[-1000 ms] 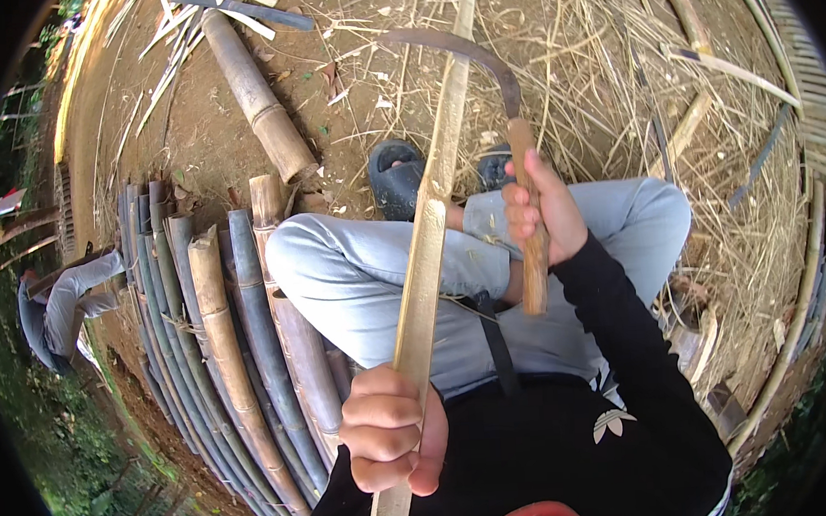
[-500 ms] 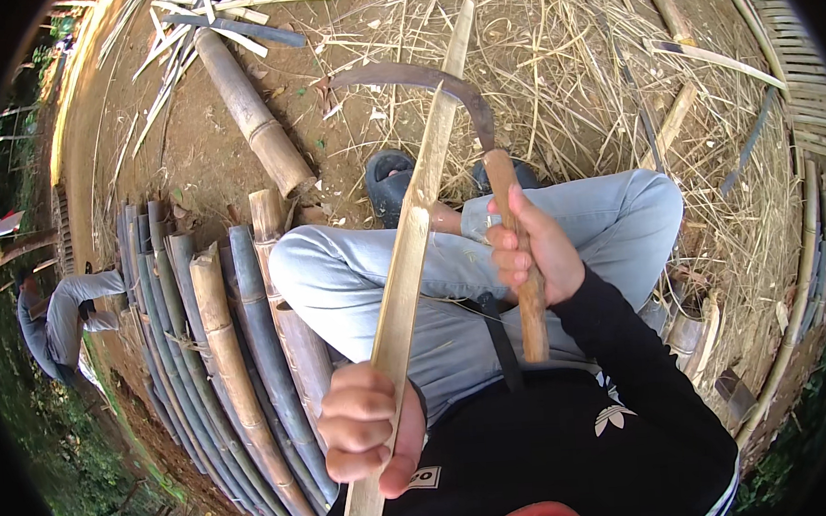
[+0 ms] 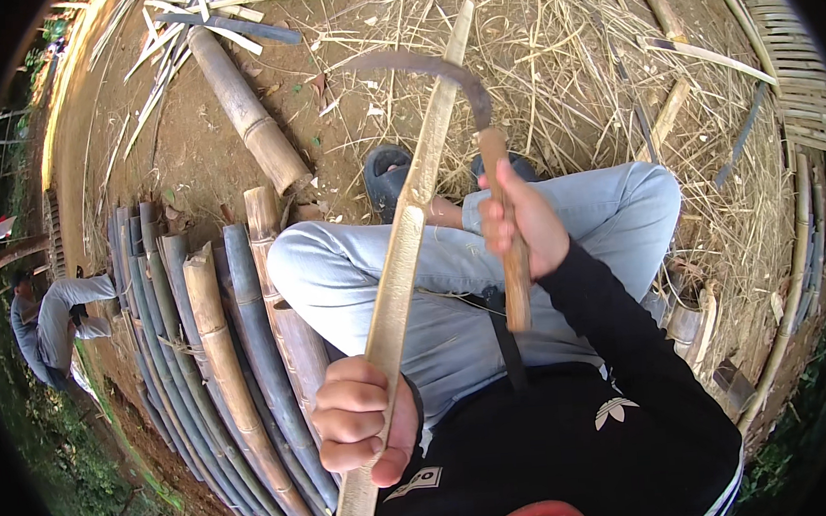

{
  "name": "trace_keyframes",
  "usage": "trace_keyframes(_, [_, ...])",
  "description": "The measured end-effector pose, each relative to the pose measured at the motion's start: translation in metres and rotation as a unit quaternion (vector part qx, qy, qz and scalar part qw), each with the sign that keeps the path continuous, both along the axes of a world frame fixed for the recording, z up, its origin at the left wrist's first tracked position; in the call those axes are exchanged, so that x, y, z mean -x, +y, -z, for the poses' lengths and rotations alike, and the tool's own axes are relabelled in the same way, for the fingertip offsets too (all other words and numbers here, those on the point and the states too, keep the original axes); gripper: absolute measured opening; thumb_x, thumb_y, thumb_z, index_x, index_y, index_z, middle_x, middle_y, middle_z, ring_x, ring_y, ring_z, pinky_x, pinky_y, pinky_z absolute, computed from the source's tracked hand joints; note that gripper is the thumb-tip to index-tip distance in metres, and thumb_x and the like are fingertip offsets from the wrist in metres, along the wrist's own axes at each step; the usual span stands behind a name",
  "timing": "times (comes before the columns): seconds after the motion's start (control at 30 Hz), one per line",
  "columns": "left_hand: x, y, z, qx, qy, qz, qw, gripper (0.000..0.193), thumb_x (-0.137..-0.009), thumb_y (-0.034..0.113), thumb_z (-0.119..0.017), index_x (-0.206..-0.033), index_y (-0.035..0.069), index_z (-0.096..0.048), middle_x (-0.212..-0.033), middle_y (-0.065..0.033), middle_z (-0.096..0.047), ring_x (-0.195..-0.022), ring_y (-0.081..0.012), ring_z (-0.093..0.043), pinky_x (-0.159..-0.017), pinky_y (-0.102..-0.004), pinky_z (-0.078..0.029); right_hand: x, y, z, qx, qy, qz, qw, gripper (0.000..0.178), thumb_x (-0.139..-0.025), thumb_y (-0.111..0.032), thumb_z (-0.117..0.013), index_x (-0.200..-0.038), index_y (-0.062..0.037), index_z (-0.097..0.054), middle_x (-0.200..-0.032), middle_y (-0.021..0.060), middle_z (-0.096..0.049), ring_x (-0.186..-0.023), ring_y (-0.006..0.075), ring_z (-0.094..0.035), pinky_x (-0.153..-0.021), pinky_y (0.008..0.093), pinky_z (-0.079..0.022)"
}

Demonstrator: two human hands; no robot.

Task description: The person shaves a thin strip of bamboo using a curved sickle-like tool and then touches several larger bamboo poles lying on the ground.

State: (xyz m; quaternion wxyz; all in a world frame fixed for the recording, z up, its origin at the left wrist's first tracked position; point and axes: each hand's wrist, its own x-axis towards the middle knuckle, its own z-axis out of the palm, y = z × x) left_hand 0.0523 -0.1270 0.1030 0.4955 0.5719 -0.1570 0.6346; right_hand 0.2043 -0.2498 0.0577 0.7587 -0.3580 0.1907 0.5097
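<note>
A long, pale, split bamboo strip (image 3: 392, 302) is being held slantwise through the middle of the frame, its narrow tip reaching the upper centre and its butt end the lower centre. Near that butt end it is being clasped by the left hand (image 3: 366, 417), whose fingers are being pressed together in a fist around it. A sickle with a curved, dark metal blade and a brown wooden handle (image 3: 517, 285) is being gripped by the right hand (image 3: 526, 221), right of centre; the fingers are being curled around the handle. The strip is being crossed by the blade near its tip; whether they are touching cannot be told. Light blue jeans (image 3: 338, 263) are being worn across the centre. At left, a row of green and brown bamboo poles (image 3: 217, 331) is being seen, and straw-coloured bamboo shavings (image 3: 553, 70) are covering the upper right ground.
</note>
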Motion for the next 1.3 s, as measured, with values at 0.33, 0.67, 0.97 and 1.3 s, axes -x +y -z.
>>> trace_keyframes(0.33, [0.003, -0.011, -0.002, -0.018, -0.043, 0.039, 0.998, 0.037, -0.093, 0.036, -0.058, -0.073, 0.012, -0.038, -0.047, 0.0068, -0.031, -0.035, -0.0057, -0.027, -0.033, -0.0225, -0.02, 0.02, -0.027, 0.022, 0.055, 0.034, -0.038, 0.997, 0.04, -0.096, -0.054, -0.042, -0.109, -0.0162, -0.043, -0.066, -0.0046, -0.04, -0.043, 0.0044, -0.036, -0.038, 0.0212, -0.032])
trace_keyframes(0.67, [-0.005, -0.017, -0.006, -0.051, -0.064, 0.061, 0.995, 0.037, -0.092, 0.036, -0.057, -0.072, 0.012, -0.038, -0.046, 0.0066, -0.029, -0.035, -0.005, -0.029, -0.032, -0.0218, -0.018, 0.007, -0.019, -0.015, 0.044, 0.004, 0.022, 0.999, 0.039, -0.097, -0.054, -0.039, -0.106, -0.0158, -0.045, -0.064, -0.0044, -0.04, -0.042, 0.0042, -0.035, -0.038, 0.0212, -0.034])
trace_keyframes(0.97, [0.005, -0.014, -0.01, -0.006, -0.035, 0.026, 0.999, 0.037, -0.093, 0.035, -0.057, -0.072, 0.013, -0.037, -0.047, 0.0067, -0.03, -0.036, -0.0058, -0.028, -0.033, -0.0225, -0.02, 0.026, -0.032, -0.013, 0.048, 0.034, -0.022, 0.998, 0.038, -0.098, -0.053, -0.04, -0.109, -0.0162, -0.044, -0.065, -0.0047, -0.039, -0.041, 0.0049, -0.033, -0.038, 0.0215, -0.032])
trace_keyframes(1.3, [-0.008, -0.02, -0.004, 0.002, -0.07, 0.008, 0.998, 0.037, -0.095, 0.034, -0.055, -0.072, 0.01, -0.039, -0.045, 0.0061, -0.027, -0.035, -0.0096, -0.029, -0.035, -0.0281, -0.022, 0.031, -0.045, 0.0, 0.013, 0.036, 0.002, 0.999, 0.038, -0.097, -0.051, -0.044, -0.109, -0.0144, -0.045, -0.065, -0.0042, -0.039, -0.045, 0.0052, -0.035, -0.04, 0.0221, -0.033])
